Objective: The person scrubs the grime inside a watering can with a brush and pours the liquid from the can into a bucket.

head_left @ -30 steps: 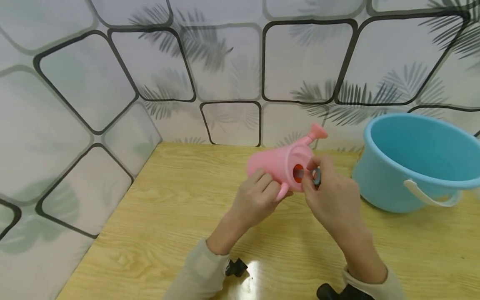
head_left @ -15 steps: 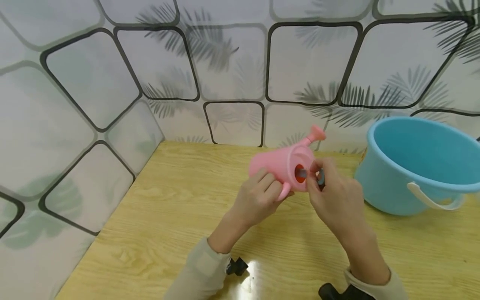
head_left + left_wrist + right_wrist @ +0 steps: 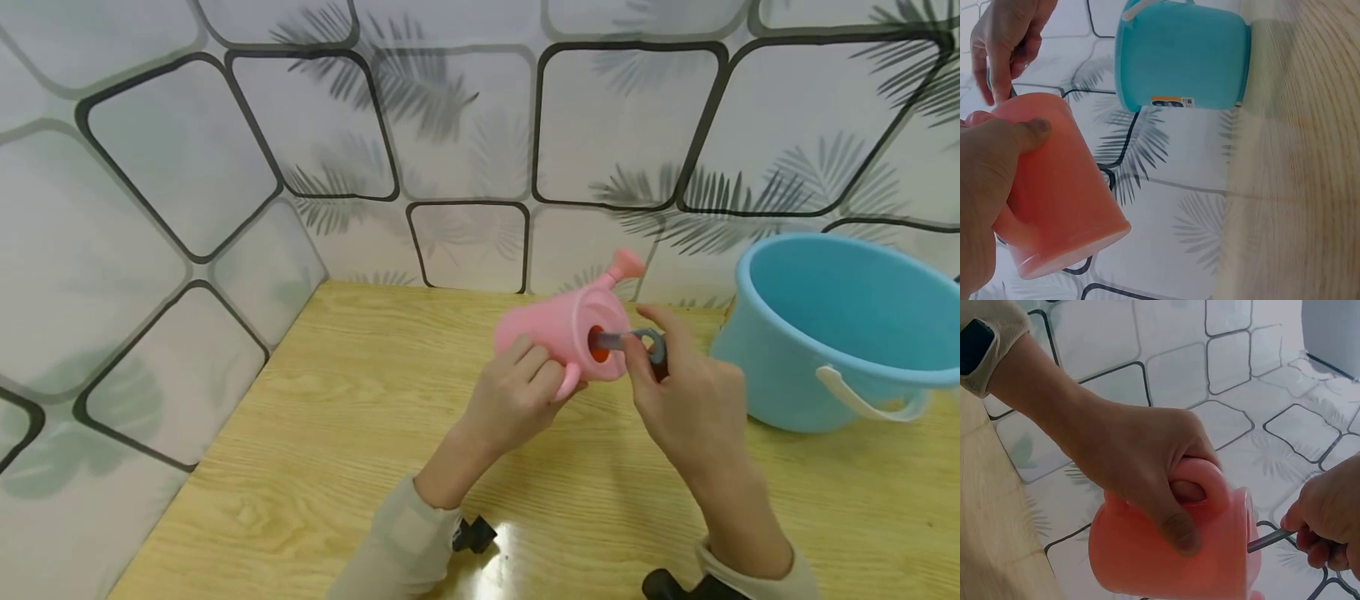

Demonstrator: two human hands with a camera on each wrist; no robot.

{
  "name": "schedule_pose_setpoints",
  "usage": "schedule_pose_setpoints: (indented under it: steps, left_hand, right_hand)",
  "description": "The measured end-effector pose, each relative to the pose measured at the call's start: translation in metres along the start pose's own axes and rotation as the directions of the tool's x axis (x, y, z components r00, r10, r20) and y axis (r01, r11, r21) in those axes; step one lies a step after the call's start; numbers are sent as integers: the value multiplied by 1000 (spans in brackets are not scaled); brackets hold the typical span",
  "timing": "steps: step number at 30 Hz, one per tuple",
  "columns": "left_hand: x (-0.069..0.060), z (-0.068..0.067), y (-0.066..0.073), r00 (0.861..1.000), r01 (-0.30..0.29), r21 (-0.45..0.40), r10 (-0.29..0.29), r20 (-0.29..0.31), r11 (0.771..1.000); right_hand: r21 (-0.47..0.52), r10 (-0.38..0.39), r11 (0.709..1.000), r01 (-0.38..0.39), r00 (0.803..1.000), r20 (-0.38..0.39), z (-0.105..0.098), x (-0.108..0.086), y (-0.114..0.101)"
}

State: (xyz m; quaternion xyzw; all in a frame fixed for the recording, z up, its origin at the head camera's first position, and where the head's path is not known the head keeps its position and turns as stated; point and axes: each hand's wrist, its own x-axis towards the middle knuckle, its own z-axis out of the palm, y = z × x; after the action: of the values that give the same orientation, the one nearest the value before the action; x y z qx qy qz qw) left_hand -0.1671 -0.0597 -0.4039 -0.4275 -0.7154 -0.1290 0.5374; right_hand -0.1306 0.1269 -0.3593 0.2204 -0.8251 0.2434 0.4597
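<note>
A pink watering can [image 3: 540,323] lies tipped in the air above the table, its spout pointing up and right. My left hand [image 3: 513,396] grips its handle, with the thumb [image 3: 1179,534] along the can's side in the right wrist view. The can's round opening [image 3: 597,348] has a red-orange inside and faces right. Into that opening runs the shaft of a grey tool with a looped handle [image 3: 613,341]; its far end is hidden inside. My right hand [image 3: 693,408] holds the tool by the loop, thumb against it and index finger raised off it.
A blue bucket [image 3: 772,358] with a white handle [image 3: 862,396] stands right of my right hand. Behind the wooden table [image 3: 337,442] rises a wall [image 3: 465,125] covered in leaf-patterned sheeting, which also runs along the left edge.
My right hand has shifted right, away from the can, and its index finger has lifted. More of the grey tool shows outside the opening. My left hand keeps its grip, nearly still.
</note>
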Motion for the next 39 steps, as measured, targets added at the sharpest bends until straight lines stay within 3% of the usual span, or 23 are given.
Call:
schedule_pose_setpoints:
  steps: [5,9,12,16,23,29,34,39]
  left_hand:
    - [0,0,1,1000,-8,2,8,0,1000]
    - [0,-1,1,1000,7,-8,-7,6,1000]
    - [1,-2,1,1000,8,-17,-8,2,1000]
    - [4,-2,3,1000,-1,-54,0,-6,999]
    - [4,-3,2,1000,20,-83,-19,12,996]
    - [4,-3,2,1000,-12,-87,10,-13,996]
    - [3,-3,0,1000,20,-95,-21,-6,995]
    - [3,-2,1,1000,4,-97,-5,-16,995]
  right_hand:
    - [37,1,999,1,999,-38,5,-1,0]
    - [55,-6,998,14,992,-129,6,-1,-2]
    - [91,-32,995,52,977,-209,5,-1,-4]
    - [161,-82,979,126,963,-255,12,0,-3]
    - [155,-117,974,166,951,-285,9,1,-5]
    - [160,-133,971,178,958,-255,8,3,-6]
    - [156,-139,970,188,950,-280,5,3,-7]
    - [165,-164,964,211,952,-259,9,4,-3]
